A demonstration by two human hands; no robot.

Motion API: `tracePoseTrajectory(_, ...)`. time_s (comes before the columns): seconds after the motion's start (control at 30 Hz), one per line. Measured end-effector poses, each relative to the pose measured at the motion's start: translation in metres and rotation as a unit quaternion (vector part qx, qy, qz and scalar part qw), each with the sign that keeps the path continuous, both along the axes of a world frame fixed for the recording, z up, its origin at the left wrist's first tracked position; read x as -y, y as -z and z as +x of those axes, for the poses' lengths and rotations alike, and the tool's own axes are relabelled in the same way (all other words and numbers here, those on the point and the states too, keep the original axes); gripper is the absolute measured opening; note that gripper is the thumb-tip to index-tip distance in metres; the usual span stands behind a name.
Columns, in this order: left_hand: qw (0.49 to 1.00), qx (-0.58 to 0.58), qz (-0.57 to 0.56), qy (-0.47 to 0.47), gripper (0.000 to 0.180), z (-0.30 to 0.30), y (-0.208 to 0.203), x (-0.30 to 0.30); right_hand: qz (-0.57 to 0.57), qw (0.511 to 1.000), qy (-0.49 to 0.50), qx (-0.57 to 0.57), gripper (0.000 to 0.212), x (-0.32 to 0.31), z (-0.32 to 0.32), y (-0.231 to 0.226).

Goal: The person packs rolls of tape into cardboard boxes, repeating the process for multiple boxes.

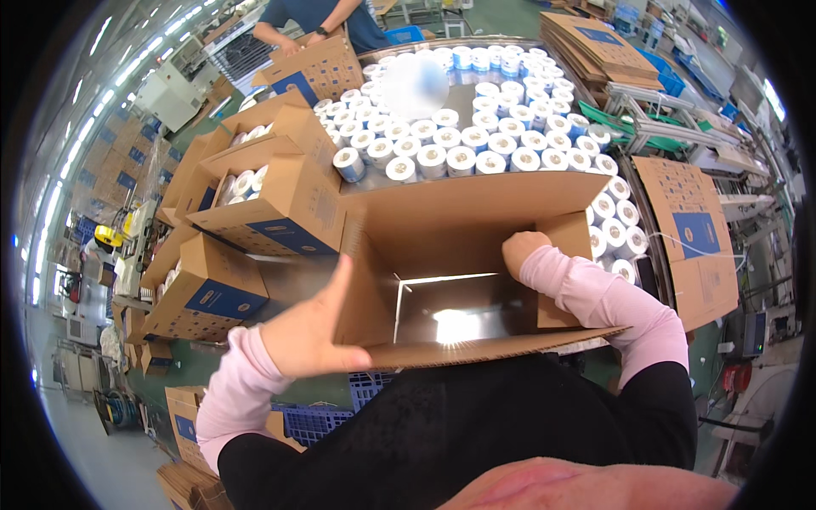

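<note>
In front of me an unfolded cardboard box (476,212) stands with its top flaps up. Its bottom is not closed, and shiny metal tabletop (459,323) shows through. My left hand (310,327) is at the box's left near corner, fingers stretched upward along the outside and thumb spread toward the near flap. Reaching over the right end, my right hand (525,252) is inside the box beside the right panel (561,293). Its fingers are curled, and their tips are hidden.
Many white-and-blue rolls (432,160) stand upright beyond the box. At left, several open cartons (280,200) hold similar rolls. Flat cardboard (688,242) lies at right; more is stacked (595,42) at far right. Across the table a person (319,30) handles another carton (319,72). Blue crates (314,422) sit below.
</note>
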State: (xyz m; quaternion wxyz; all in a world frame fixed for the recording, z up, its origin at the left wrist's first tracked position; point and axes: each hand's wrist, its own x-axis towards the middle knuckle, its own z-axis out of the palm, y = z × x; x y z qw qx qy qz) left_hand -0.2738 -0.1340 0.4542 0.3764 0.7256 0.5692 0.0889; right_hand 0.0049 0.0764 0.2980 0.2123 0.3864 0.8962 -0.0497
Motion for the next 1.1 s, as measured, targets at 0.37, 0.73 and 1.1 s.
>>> tracePoseTrajectory(0.37, 0.975, -0.005, -0.178, 0.135, 0.058, -0.006, 0.047, -0.069, 0.022, 0.871, -0.004, -0.49, 0.025, -0.028, -0.001, -0.092)
tracePoseTrajectory(0.73, 0.814, 0.25, 0.256, -0.458, 0.051, -0.054, 0.199, -0.056, 0.044, 0.962, -0.168, -0.212, 0.08, 0.057, 0.077, -0.036)
tracePoseTrajectory(1.1, 0.576, 0.645, -0.32, -0.387, 0.06, -0.018, 0.403, 0.025, -0.275, 0.593, 0.451, -0.608, 0.057, 0.021, 0.159, -0.039)
